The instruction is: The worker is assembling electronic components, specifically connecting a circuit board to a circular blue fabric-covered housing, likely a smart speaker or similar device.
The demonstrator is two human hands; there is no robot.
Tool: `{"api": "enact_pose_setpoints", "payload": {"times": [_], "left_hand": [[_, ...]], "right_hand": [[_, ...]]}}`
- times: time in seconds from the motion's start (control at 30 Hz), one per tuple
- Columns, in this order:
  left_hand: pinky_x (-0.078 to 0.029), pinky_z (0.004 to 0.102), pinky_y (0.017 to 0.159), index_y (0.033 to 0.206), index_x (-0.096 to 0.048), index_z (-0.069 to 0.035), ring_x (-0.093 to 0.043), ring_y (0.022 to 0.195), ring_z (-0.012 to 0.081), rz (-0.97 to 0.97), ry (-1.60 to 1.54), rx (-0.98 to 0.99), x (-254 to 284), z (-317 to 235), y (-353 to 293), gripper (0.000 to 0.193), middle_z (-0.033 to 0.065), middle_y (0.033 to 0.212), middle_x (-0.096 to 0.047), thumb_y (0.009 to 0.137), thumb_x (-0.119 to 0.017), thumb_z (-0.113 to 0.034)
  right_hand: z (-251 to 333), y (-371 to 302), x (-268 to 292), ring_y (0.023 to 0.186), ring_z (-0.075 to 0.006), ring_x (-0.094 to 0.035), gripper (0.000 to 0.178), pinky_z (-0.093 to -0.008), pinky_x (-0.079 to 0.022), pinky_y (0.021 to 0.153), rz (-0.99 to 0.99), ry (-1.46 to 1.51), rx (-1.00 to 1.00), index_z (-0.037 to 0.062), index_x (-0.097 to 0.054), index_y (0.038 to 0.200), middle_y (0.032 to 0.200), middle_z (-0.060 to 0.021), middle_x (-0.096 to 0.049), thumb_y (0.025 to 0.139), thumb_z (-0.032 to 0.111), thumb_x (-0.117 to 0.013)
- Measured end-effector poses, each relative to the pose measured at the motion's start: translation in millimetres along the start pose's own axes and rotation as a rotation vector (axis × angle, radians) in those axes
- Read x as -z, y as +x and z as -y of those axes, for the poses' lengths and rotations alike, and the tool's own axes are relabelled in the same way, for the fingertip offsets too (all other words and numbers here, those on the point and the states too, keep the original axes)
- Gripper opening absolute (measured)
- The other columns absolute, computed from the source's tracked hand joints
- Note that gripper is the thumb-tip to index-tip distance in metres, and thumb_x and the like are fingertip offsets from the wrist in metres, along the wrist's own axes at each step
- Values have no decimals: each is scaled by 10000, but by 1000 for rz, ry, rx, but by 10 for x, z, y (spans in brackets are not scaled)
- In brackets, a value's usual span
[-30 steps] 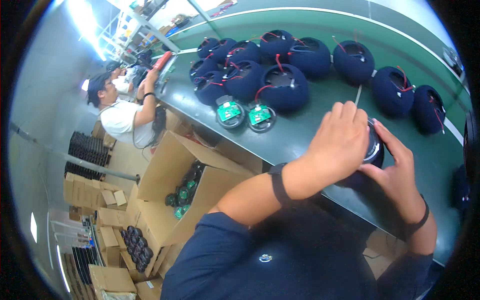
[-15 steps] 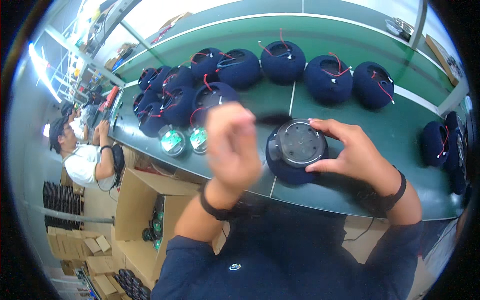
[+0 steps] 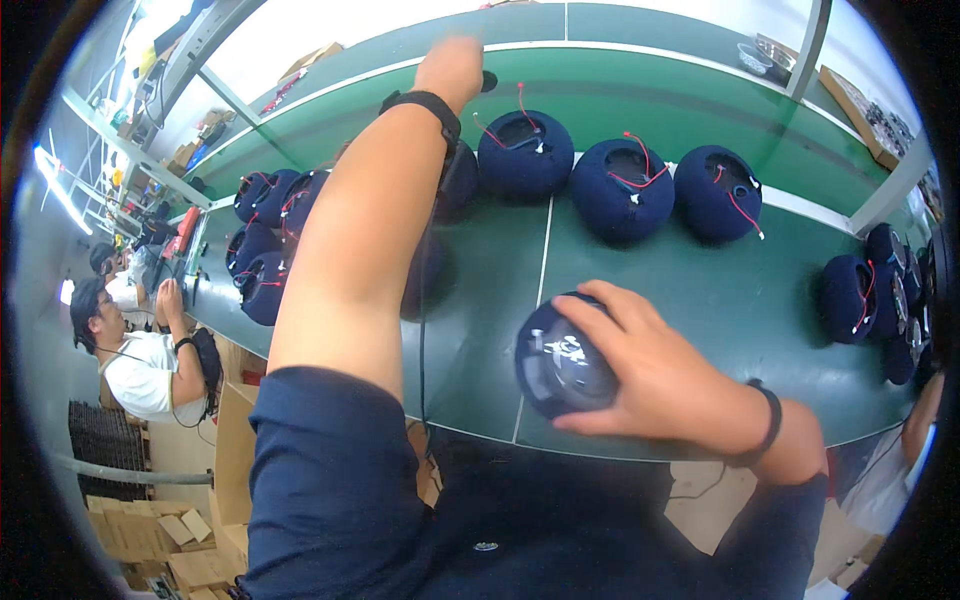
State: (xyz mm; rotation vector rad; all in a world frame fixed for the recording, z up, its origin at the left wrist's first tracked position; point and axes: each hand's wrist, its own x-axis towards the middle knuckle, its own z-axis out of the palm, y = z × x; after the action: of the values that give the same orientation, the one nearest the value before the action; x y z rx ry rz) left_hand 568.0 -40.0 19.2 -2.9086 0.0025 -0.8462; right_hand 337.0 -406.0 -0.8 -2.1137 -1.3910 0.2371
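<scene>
My right hand (image 3: 655, 370) wraps its fingers and thumb round a dark-blue ball-shaped shell (image 3: 540, 350) at the near middle of the green table. A glossy, dark clear plastic cap (image 3: 568, 362) faces up on this shell and reflects the light. My left arm stretches far forward over the table. The left hand (image 3: 450, 72), blurred, is closed near the back ledge. A small dark rounded end (image 3: 489, 82) pokes out beside it; the rest of that thing is hidden. A thin black cable (image 3: 423, 340) hangs down alongside my left forearm.
Several fabric-covered round shells with red wires, such as this one (image 3: 622, 190), stand along the table's far side. More sit at left, partly behind my arm, and at the right end (image 3: 850, 300). Cardboard boxes (image 3: 130, 530) lie lower left. A person (image 3: 150, 360) sits beyond the left end.
My left hand has moved from beside the shell up and away to the far ledge. My right hand has shifted over the cap and shell. The whole view has turned slightly.
</scene>
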Motion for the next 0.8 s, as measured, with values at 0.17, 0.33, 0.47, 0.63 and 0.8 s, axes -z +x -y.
{"api": "enact_pose_setpoints", "payload": {"times": [0.17, 0.33, 0.47, 0.63, 0.8], "left_hand": [[-553, 475, 907, 1048, -721, 5, -673, 1072, 402, 498, 65, 192, -355, 200, -191, 228, 233, 1138, -698, 841, -719, -92], [-551, 474, 830, 952, -731, 10, -671, 910, 450, 521, 33, 111, -827, 490, -181, 194, 281, 952, -700, 825, -639, -105], [-550, 418, 688, 932, -734, -32, -691, 781, 298, 710, -1, 84, -684, 218, -28, 172, 174, 883, -734, 815, -640, -116], [-518, 350, 620, 947, -710, -65, -655, 719, 153, 766, -172, 212, 279, 654, -249, 142, 50, 807, -705, 848, -658, -153], [-544, 423, 757, 928, -740, -38, -706, 827, 310, 304, -67, 20, 1517, 665, -894, 283, 176, 889, -737, 868, -633, -293]], "right_hand": [[-218, -364, 782, 1343, -390, -464, 1058, -445, -366, 1131, -259, -96, -107, 21, -433, 1467, 1438, -232, -467, 619, 431, -915], [-1010, -423, 1736, 1347, -278, -491, 987, -397, -328, 1158, -665, -345, -334, 45, -442, 1494, 1442, -203, -523, 703, 459, -862], [-2266, -375, 2414, 1279, -325, -560, 957, -388, -393, 1112, -663, -697, -532, 37, -440, 1492, 1400, -250, -556, 749, 504, -822], [-3455, 53, 2434, 1197, -335, -620, 998, -401, -446, 1054, -563, -512, -720, 6, -449, 1471, 1318, -251, -614, 728, 559, -821], [-4559, -173, 2445, 1134, -301, -649, 903, -400, -480, 998, -455, -417, -745, 19, -480, 1438, 1304, -207, -630, 780, 551, -796]]}}
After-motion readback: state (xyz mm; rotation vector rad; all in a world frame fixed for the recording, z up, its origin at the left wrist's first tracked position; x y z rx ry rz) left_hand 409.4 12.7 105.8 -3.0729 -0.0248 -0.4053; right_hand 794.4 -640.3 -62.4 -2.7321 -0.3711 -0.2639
